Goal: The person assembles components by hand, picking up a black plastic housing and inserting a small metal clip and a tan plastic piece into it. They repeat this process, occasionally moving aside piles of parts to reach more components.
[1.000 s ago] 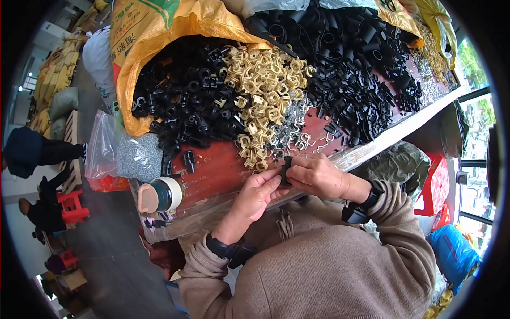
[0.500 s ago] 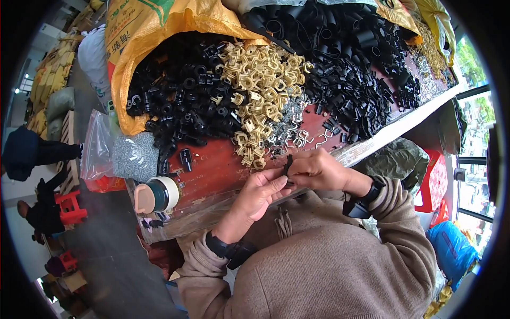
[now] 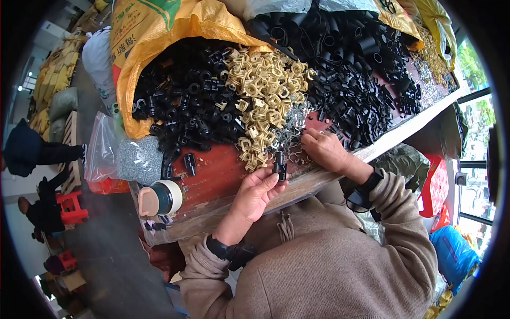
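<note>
My left hand (image 3: pixel 256 194) grips a black plastic fitting (image 3: pixel 280 167) upright between thumb and fingers, just above the table's near edge. To its right, my right hand (image 3: pixel 326 152) reaches down to the red tabletop with curled fingers, beside the bent wire clips (image 3: pixel 291 142). Its fingertips are partly hidden, and I cannot make out what they hold. Beyond my left hand is a heap of cream plastic clips (image 3: pixel 260 98). Black plastic fittings (image 3: pixel 186 101) are piled left of it, and small black parts (image 3: pixel 353 101) lie beyond my right hand.
An orange woven sack (image 3: pixel 130 80) opens behind the piles. A lidded cup (image 3: pixel 162 198) stands at the table's left corner, near a clear bag of small metal parts (image 3: pixel 139 159). The wooden table edge (image 3: pixel 212 218) runs in front of me. Another person (image 3: pixel 24 149) is at the far left.
My hands have parted. The left has turned the black fitting upright into view, while the right has moved away from it to the wire clips on the tabletop.
</note>
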